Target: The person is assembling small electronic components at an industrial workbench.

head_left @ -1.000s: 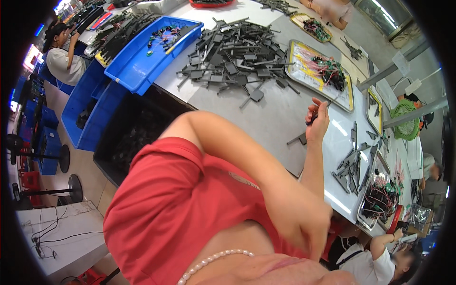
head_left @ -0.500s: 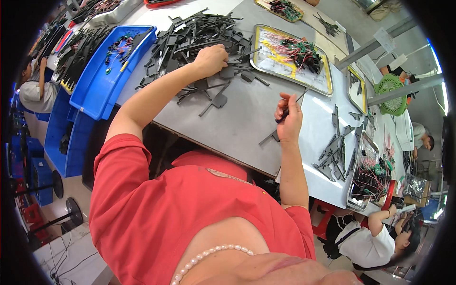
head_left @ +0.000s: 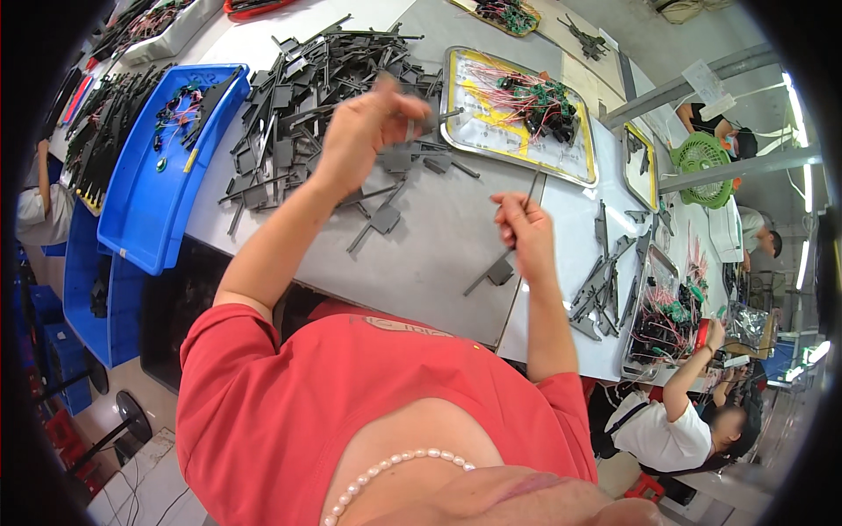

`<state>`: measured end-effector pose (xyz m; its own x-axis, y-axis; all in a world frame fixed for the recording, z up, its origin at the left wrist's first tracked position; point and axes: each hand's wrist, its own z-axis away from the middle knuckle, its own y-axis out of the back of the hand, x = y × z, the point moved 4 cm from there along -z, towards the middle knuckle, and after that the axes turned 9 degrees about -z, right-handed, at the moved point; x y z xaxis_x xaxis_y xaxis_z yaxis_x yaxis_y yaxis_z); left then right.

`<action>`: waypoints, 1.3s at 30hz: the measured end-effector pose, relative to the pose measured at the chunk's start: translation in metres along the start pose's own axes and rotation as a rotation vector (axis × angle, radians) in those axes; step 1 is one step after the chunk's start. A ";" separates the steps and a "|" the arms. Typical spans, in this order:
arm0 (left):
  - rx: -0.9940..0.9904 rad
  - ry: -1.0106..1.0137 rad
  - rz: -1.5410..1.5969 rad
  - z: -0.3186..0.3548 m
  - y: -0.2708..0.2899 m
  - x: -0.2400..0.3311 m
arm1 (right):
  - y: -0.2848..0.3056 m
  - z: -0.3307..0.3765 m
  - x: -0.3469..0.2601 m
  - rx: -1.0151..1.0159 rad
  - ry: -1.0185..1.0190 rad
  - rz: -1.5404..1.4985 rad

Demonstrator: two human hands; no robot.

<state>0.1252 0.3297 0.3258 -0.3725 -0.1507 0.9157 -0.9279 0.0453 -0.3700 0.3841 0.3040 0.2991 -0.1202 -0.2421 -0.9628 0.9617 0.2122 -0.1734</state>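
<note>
My left hand (head_left: 364, 131) is raised over a large heap of dark grey plastic parts (head_left: 303, 83); its curled fingers are smeared by motion, so I cannot make out anything in them. My right hand (head_left: 526, 230) is closed around a slim screwdriver (head_left: 533, 186), its shaft pointing up and away while the fingers hide its handle. One grey part (head_left: 500, 271) lies on the table just left of my right wrist. Another loose part (head_left: 383, 219) rests at the heap's near edge, below my left hand.
Beyond my right hand lies a yellow-edged tray (head_left: 469, 123) with wired green boards (head_left: 548, 105). A blue bin (head_left: 132, 210) stands at the left. More grey parts (head_left: 605, 285) and a metal tray (head_left: 633, 351) of wired pieces are at right, near a person in white (head_left: 671, 434).
My left hand has lifted up off the heap. My right hand has turned, hiding the screwdriver's handle. The whole view has shifted, moving the table left. The person at right has stretched out an arm.
</note>
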 end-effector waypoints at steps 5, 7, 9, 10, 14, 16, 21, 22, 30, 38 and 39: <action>-0.073 0.125 -0.117 0.009 -0.031 -0.038 | 0.063 -0.098 -0.074 0.214 0.429 0.723; 0.021 0.029 -0.137 0.011 -0.036 -0.032 | 0.078 -0.135 -0.086 0.257 0.548 0.896; 0.044 0.052 -0.171 0.012 -0.025 -0.040 | 0.073 -0.166 -0.092 0.299 0.550 1.147; 0.051 0.130 -0.109 0.011 -0.019 -0.051 | 0.066 -0.179 -0.094 0.333 0.547 1.295; -0.066 0.451 0.167 0.013 -0.018 -0.070 | 0.046 -0.230 -0.084 0.342 0.465 1.607; -0.071 0.489 0.226 0.015 -0.020 -0.071 | 0.028 -0.243 -0.094 0.311 0.248 1.507; -0.145 0.424 0.406 0.013 -0.021 -0.064 | -0.016 -0.182 -0.148 0.129 0.360 1.079; -0.131 0.357 0.463 0.014 -0.020 -0.062 | -0.026 -0.157 -0.148 0.103 0.349 1.000; -0.223 0.373 0.563 0.013 -0.050 -0.077 | -0.032 -0.005 -0.037 0.049 0.346 0.854; -0.334 0.380 0.323 0.021 -0.058 -0.076 | 0.008 0.040 0.021 0.076 0.049 0.405; -0.354 0.394 0.281 0.024 -0.060 -0.075 | 0.019 0.034 0.016 0.128 0.011 0.286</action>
<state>0.2087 0.3148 0.2755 -0.5186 0.2893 0.8046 -0.7164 0.3666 -0.5936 0.4086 0.2717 0.2871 0.1575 -0.1791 -0.9711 0.9801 0.1486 0.1315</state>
